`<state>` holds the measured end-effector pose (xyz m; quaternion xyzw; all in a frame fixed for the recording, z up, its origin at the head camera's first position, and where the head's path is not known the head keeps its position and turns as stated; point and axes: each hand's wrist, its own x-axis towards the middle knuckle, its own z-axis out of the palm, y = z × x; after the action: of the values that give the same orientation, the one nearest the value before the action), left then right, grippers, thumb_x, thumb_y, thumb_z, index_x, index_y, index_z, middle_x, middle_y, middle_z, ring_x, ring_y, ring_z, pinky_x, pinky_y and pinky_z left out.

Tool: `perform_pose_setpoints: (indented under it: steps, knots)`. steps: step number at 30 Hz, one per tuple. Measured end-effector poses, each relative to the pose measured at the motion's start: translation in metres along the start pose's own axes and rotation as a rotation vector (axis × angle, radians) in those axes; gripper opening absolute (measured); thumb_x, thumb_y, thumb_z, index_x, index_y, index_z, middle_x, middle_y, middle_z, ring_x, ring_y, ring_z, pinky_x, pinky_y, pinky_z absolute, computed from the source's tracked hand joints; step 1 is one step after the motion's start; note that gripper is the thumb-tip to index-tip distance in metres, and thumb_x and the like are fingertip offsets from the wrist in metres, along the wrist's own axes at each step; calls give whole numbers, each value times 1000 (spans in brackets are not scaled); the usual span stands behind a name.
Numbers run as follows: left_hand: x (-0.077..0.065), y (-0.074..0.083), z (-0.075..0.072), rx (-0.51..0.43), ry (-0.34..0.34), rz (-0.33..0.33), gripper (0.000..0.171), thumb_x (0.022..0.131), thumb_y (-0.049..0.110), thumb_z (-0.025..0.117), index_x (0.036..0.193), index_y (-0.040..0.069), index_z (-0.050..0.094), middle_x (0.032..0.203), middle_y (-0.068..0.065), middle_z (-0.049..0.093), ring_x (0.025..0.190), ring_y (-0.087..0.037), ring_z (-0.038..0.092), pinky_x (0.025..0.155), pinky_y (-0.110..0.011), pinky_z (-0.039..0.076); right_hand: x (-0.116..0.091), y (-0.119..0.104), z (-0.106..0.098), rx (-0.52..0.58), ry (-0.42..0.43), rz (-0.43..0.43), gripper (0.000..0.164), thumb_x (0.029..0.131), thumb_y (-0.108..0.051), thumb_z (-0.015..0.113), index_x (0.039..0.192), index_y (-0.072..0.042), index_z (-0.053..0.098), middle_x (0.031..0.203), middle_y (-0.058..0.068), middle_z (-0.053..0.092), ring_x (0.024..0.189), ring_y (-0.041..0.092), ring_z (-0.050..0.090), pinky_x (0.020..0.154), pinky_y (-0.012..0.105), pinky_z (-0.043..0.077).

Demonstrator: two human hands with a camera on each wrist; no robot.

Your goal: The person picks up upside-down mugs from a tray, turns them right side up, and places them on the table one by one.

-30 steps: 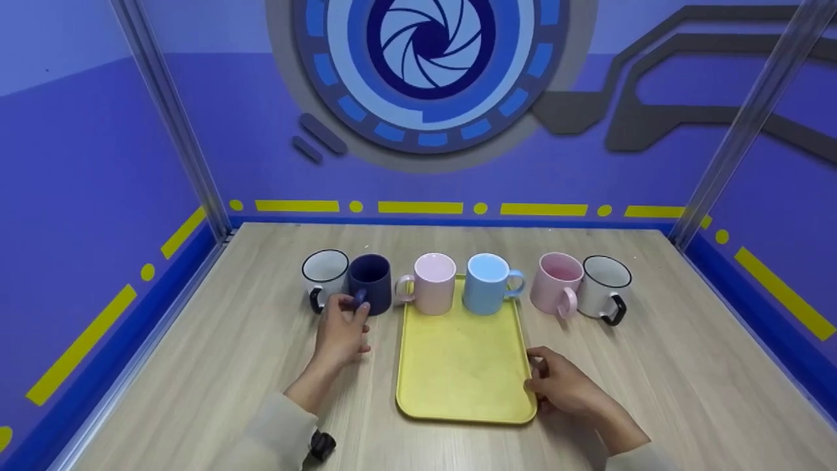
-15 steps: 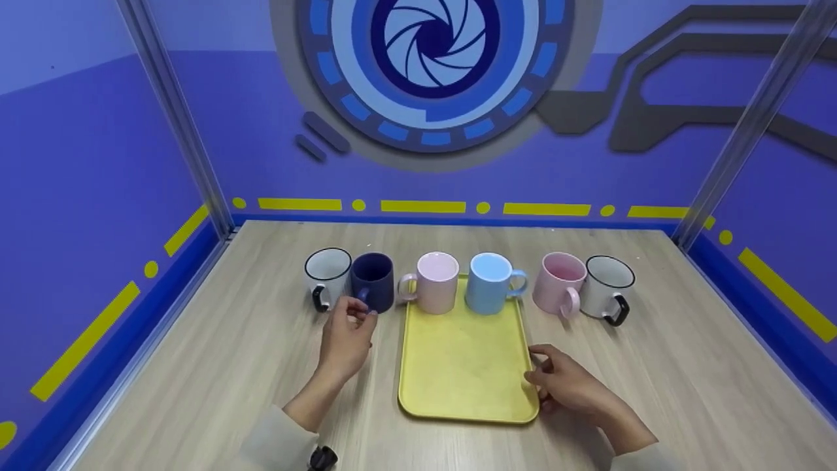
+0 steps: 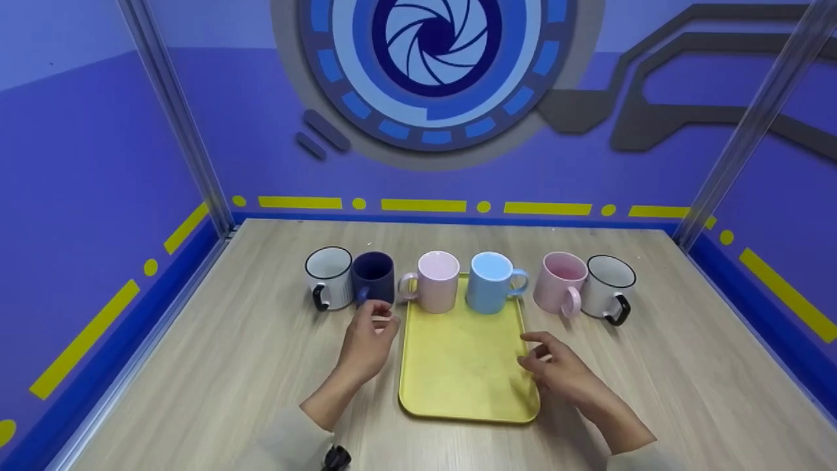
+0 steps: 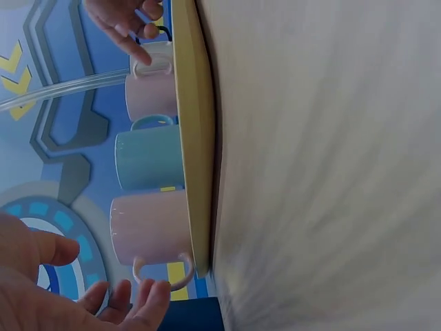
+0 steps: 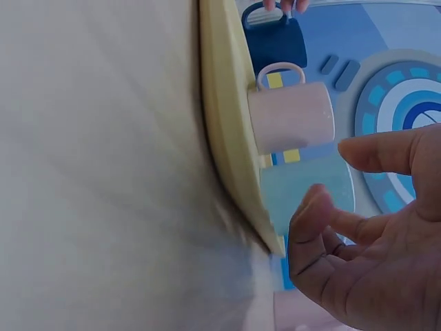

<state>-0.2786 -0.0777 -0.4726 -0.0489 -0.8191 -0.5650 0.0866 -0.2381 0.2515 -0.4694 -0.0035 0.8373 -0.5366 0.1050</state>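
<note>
A yellow tray (image 3: 467, 373) lies on the table, with a light pink mug (image 3: 437, 288) and a light blue mug (image 3: 490, 288) upright at its far end. My left hand (image 3: 368, 343) is in the air left of the tray, in front of a dark blue mug (image 3: 374, 275); its fingers are loosely bent and hold nothing. Over the tray's right edge hovers my right hand (image 3: 565, 369), its thumb and fingers apart. In the right wrist view nothing lies between the thumb and fingers of that hand (image 5: 372, 241).
Beside the dark blue mug stands a white mug (image 3: 332, 284) with a black rim and handle. To the tray's right are a pink mug (image 3: 556, 284) and another black-rimmed white mug (image 3: 605, 291). Blue printed walls enclose the wooden table (image 3: 261, 366).
My left hand has come away from the dark blue mug's handle and moved right, toward the tray. My right hand has lifted off the tray's edge and shifted slightly forward.
</note>
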Motion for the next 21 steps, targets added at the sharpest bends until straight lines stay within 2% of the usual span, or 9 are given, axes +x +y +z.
perform_pose_setpoints:
  steps: [5,9,13,17,21]
  knots:
    - [7,0,9,27,-46,-26,37,101,12,59,135,-2,53,139,-26,56,126,-45,60,108,-54,50,3,-12,7,75,-40,-48,55,102,-14,61,150,3,41,115,12,54,94,19,60,69,27,55]
    - [15,-1,14,42,-63,-52,46,103,15,56,144,-2,48,149,-26,50,137,-46,52,115,-55,44,10,-19,15,99,-57,-78,55,104,-16,60,151,5,39,124,18,56,107,23,65,79,34,60]
    - [22,-4,17,68,-66,-60,50,104,17,54,150,-1,44,154,-24,47,144,-43,46,118,-56,40,17,-26,22,146,-66,-86,57,104,-17,59,153,3,38,138,25,53,119,29,63,92,41,61]
    - [27,-5,19,80,-60,-30,51,104,16,54,151,-1,43,155,-25,46,146,-42,44,120,-57,37,26,-32,29,198,-60,-103,57,105,-16,59,155,0,37,147,27,48,129,34,58,103,46,56]
    - [33,-6,23,90,-65,-5,53,105,16,53,152,-2,41,156,-26,44,148,-43,41,122,-57,33,38,-37,37,246,-61,-115,57,104,-14,58,156,-1,37,150,27,46,134,36,54,108,48,53]
